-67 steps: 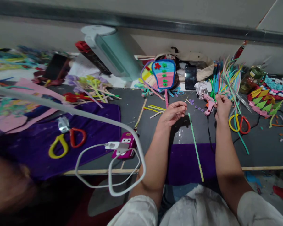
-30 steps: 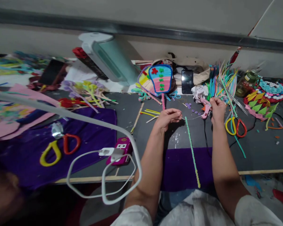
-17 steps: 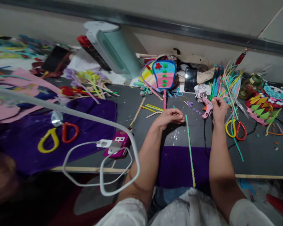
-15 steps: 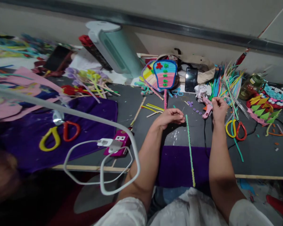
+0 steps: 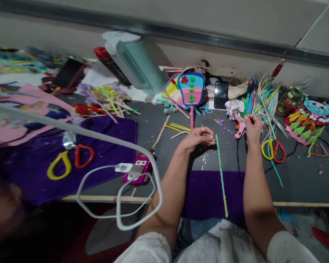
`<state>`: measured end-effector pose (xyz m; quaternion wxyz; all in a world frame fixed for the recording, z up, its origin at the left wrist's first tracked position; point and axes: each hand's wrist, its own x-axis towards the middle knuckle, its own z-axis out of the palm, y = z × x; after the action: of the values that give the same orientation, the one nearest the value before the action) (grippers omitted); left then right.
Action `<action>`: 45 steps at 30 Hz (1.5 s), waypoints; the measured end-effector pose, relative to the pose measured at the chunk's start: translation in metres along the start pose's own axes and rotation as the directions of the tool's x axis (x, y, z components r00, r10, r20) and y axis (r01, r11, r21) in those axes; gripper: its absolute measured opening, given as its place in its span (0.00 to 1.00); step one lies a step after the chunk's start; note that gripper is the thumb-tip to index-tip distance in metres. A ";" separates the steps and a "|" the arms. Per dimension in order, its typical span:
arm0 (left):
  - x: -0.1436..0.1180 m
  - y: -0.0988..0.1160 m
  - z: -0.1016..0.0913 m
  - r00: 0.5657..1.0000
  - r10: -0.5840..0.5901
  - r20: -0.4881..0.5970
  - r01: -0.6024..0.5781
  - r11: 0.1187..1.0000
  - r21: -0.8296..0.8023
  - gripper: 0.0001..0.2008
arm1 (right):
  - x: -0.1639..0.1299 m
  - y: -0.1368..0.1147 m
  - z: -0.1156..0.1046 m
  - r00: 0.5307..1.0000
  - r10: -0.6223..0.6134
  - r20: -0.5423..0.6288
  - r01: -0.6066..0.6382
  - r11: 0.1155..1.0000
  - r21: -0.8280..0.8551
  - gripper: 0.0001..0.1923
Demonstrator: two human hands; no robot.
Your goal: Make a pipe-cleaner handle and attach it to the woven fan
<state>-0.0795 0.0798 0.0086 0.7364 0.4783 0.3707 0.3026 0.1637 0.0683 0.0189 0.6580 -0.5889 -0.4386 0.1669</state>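
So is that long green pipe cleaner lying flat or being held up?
Lying flat: the green pipe cleaner stretches across the table and purple cloth, its far end by the left hand.

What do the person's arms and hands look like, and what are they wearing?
Both forearms are bare, from the short sleeves down to the fingers. The left hand and right hand wear no gloves, and no rings, watch or bracelets show. The white sleeves look loose and crinkled, ending near the elbows.

dark table (image 5: 304,175) — purple cloths (image 5: 109,135), scissors (image 5: 274,150), pipe cleaners (image 5: 260,95).
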 end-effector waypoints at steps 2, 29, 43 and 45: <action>-0.001 0.000 0.001 1.000 0.000 -0.009 0.000 1.000 0.006 0.17 | 0.000 0.000 0.000 1.000 0.001 0.002 -0.001 1.000 0.002 0.08; -0.013 0.005 0.016 0.845 0.107 0.524 -0.043 0.990 -0.131 0.27 | -0.002 0.002 -0.004 0.932 0.206 0.298 -0.231 0.972 0.050 0.11; -0.005 0.004 -0.001 0.992 -0.007 0.125 -0.016 0.984 0.179 0.21 | -0.021 -0.028 0.007 0.569 0.192 0.800 -0.315 0.949 -0.004 0.15; -0.001 0.002 -0.001 0.999 0.052 -0.003 -0.051 0.988 0.144 0.21 | -0.025 -0.028 0.013 0.564 0.155 0.811 -0.237 0.971 -0.021 0.12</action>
<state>-0.0806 0.0801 0.0105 0.6907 0.5384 0.3816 0.2959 0.1311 0.0509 0.0341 0.3905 -0.4633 -0.6128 0.5073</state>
